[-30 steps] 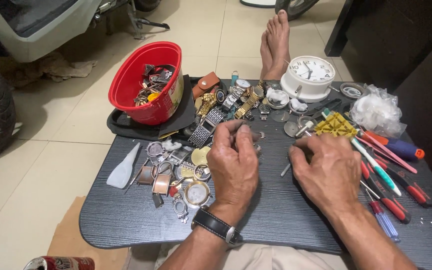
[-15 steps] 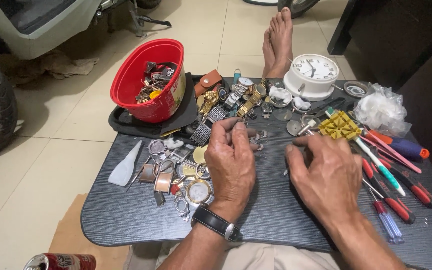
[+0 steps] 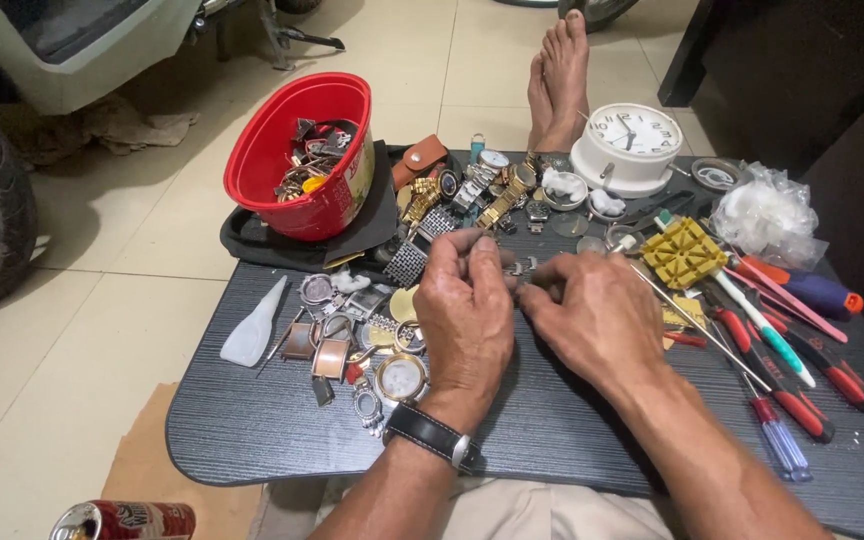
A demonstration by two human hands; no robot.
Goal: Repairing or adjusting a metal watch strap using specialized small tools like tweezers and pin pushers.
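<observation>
Currently both hands together mid-desk [image 3: 252,440], left hand [image 3: 467,310] and right hand [image 3: 597,320] pinching a small metal watch band [image 3: 524,267] between fingertips, watch parts [image 3: 352,340] left, screwdrivers [image 3: 792,400] right, red bucket [image 3: 302,150] behind.

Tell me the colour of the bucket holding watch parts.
The bucket is red, seen clearly in the head view, at the table's far left corner.

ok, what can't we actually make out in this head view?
- Small metal piece between the hands: too small, and the fingers cover most of it.
- Left hand and right hand: only their backs show, so the grip is hidden.
- Red bowl: its contents are a tangle, and the rim hides the lower part.
- Can: cut off by the bottom edge.
</observation>
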